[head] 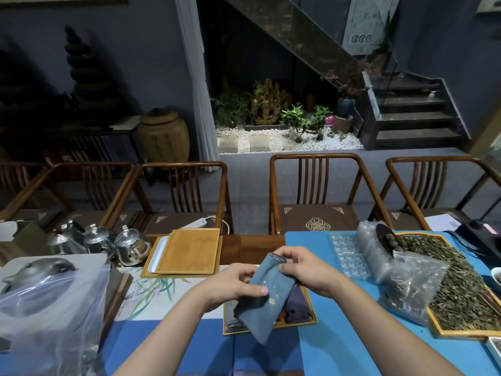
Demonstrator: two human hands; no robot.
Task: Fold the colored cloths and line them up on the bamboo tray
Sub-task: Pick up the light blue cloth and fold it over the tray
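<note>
A grey-blue cloth [267, 291] with small yellow flowers hangs folded lengthwise between both hands above the table. My left hand [233, 283] pinches its middle with thumb on top. My right hand [306, 270] grips its upper end. Under the cloth lies a bamboo-rimmed tray [309, 313] holding dark purple and brown cloths [295, 308], partly hidden. Farther back sits a stack of empty bamboo trays [189, 251].
Metal teapots [130, 245] stand at the back left. A clear plastic bag [51, 308] covers a pot at the left. Right of the hands are plastic bags [406, 283] and a tray of loose tea leaves [461, 297]. Wooden chairs [317, 191] line the far edge.
</note>
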